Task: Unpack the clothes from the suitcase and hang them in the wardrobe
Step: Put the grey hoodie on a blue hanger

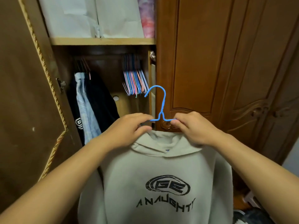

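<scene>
Open wooden wardrobe [103, 41], far left: its lower compartment holds dark and pale blue clothes [90, 102] hanging at the left and a bunch of bare wire hangers [135, 81], pink, blue and white, at the right. The upper shelf carries pale bags [90, 16] and a pink patterned bundle [147, 16]. In the near centre, a beige hoodie [155, 183] of soft fleece, printed with a black oval logo and lettering, hangs on a thin blue hanger [161, 101] with a curved hook. The left hand [129, 128] and right hand [192, 128], fingers curled, each pinch the hanger's shoulder wire beside the neck, touching the hood. A closed carved wardrobe door [226, 62] stands right.
</scene>
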Motion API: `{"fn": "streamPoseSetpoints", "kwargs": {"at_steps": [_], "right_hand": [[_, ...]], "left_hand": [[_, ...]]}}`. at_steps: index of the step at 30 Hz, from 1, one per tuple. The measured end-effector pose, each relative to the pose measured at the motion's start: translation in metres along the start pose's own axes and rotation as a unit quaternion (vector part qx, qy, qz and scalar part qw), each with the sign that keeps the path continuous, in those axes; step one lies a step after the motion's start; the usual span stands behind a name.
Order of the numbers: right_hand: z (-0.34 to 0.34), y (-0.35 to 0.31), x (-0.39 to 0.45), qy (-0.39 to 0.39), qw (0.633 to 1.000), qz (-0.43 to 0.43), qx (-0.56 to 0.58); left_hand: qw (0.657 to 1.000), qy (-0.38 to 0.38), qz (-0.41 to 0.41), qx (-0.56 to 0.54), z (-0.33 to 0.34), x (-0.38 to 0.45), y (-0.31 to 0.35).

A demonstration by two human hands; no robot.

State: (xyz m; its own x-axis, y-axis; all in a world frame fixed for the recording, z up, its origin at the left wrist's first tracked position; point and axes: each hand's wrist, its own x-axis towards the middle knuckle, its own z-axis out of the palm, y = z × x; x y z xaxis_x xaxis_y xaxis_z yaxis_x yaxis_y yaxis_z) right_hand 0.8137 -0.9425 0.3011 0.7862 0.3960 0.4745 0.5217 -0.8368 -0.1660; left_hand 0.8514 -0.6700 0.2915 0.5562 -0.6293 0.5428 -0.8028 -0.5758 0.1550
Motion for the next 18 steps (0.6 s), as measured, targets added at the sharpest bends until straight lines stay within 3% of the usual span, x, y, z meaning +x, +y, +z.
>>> {"fn": "streamPoseSetpoints", "kwargs": {"at_steps": [4, 9, 12, 16, 18], "right_hand": [[0.013, 0.0, 0.029, -0.031, 0.999, 0.02, 0.04], [0.025, -0.01, 0.039, -0.198, 0.947, 0.061, 0.244], [0.043, -0.014, 0.047, -0.158, 0.933, 0.089, 0.311], [0.055, -0.004, 0.048, -0.154, 0.896, 0.133, 0.395], [0.067, 0.004, 0.045, -0.172, 0.838, 0.141, 0.498]], "left_hand": [[0.997, -0.033, -0.034, 0.057, 0.001, -0.005, -0.053], [0.991, 0.002, -0.06, 0.119, 0.02, 0.001, -0.098], [0.977, -0.004, -0.074, 0.199, 0.032, 0.01, -0.118], [0.971, 0.04, -0.13, 0.199, 0.037, 0.029, -0.14], [0.976, 0.064, -0.127, 0.163, 0.044, 0.037, -0.148]]}}
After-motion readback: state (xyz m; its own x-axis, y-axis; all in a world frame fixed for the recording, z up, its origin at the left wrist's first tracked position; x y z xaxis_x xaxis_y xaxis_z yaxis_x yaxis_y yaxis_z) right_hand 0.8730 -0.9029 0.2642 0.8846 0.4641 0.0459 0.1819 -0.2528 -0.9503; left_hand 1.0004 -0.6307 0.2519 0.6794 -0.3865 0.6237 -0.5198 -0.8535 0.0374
